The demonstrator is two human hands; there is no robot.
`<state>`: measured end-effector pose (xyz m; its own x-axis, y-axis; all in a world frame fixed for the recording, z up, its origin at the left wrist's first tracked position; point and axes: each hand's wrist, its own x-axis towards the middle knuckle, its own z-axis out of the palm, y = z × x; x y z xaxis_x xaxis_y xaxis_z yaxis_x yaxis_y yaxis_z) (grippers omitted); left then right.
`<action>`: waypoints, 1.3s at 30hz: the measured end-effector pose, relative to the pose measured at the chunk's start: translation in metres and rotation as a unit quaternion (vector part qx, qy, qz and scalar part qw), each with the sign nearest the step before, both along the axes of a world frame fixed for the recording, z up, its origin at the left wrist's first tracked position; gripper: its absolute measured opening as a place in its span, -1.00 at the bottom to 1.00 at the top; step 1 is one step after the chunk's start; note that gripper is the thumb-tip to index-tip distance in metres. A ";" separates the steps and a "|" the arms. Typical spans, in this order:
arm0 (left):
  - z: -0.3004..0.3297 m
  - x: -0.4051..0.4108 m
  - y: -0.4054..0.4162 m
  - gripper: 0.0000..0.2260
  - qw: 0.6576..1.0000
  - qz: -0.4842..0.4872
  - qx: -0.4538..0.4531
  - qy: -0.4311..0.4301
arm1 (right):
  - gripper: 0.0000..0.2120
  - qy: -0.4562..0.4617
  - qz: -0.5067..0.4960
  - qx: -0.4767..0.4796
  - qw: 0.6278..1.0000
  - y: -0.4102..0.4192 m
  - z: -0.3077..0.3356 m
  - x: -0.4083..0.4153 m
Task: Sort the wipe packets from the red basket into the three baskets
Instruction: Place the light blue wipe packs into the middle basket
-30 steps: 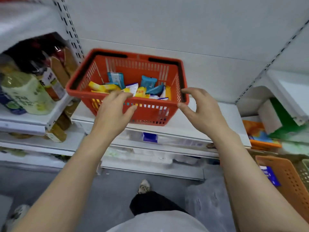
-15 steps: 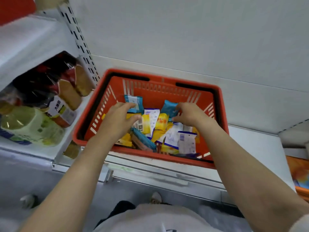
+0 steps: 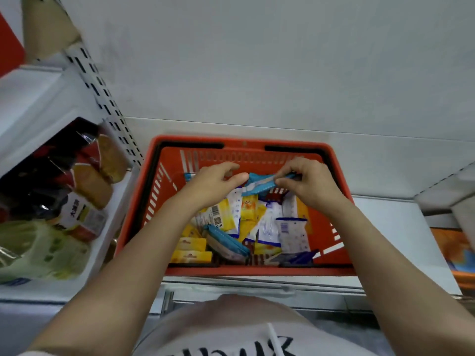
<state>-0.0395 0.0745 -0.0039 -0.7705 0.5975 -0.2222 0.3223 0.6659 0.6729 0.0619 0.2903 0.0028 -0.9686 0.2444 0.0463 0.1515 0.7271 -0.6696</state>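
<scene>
The red basket (image 3: pixel 144 201) sits on a white shelf and holds several wipe packets in yellow (image 3: pixel 191 244), white (image 3: pixel 293 233) and blue (image 3: pixel 226 242). Both my hands are inside it near the far wall. My right hand (image 3: pixel 308 183) pinches a blue packet (image 3: pixel 259 185) and holds it lifted above the pile. My left hand (image 3: pixel 213 182) hovers just left of that packet with thumb and fingers curved toward its end; I cannot tell if it touches it.
Bottles and bagged goods (image 3: pixel 77 191) fill the shelf bay to the left, behind a perforated upright (image 3: pixel 102 98). An orange basket edge (image 3: pixel 457 250) shows at the far right. A white back panel rises behind the red basket.
My view has moved closer over the red basket. My right hand has lifted a blue packet off the pile, and my left hand has risen from the yellow packets toward it.
</scene>
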 end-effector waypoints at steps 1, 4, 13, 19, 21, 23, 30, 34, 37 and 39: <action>0.001 -0.001 0.004 -0.47 1.000 0.001 0.017 -0.022 | -0.91 0.022 0.007 -0.063 0.998 -0.004 0.006 0.008; 0.000 -0.002 0.014 -0.47 0.985 0.009 0.088 -0.148 | -0.91 0.063 0.021 -0.224 0.972 -0.016 0.014 0.023; -0.014 0.001 0.047 -0.76 0.962 0.014 0.184 -0.203 | -0.56 -0.053 -0.204 -0.346 0.914 -0.022 -0.014 0.026; -0.054 -0.019 0.056 -0.83 0.973 0.089 0.161 -0.139 | -0.77 0.001 -0.338 -0.318 0.886 -0.007 -0.027 0.038; -0.066 -0.024 0.056 -0.73 0.980 0.083 0.126 -0.128 | -0.77 -0.007 -0.343 -0.313 0.886 -0.002 -0.032 0.041; -0.074 -0.024 0.059 -0.67 0.984 0.060 0.104 -0.135 | -0.78 -0.013 -0.346 -0.288 0.893 -0.002 -0.035 0.042; -0.082 -0.021 0.072 -0.74 0.990 0.022 0.051 -0.132 | -0.80 -0.046 -0.323 -0.172 0.930 -0.004 -0.033 0.041; -0.084 -0.019 0.077 -0.89 0.990 0.073 0.043 -0.113 | -0.77 -0.065 -0.308 -0.145 0.938 -0.005 -0.036 0.042; -0.079 -0.021 0.070 -0.92 0.976 0.116 0.091 -0.160 | -0.79 -0.063 -0.310 -0.150 0.937 -0.004 -0.036 0.044; -0.071 -0.023 0.063 -0.88 0.970 0.114 0.116 -0.182 | -0.76 -0.045 -0.318 -0.175 0.931 -0.005 -0.035 0.044</action>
<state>-0.0628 0.1379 -0.0748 -0.7841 0.4881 -0.3832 -0.1014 0.5084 0.8551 0.1062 0.2857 -0.0320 -0.6191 0.7544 -0.2181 0.5434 0.2110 -0.8125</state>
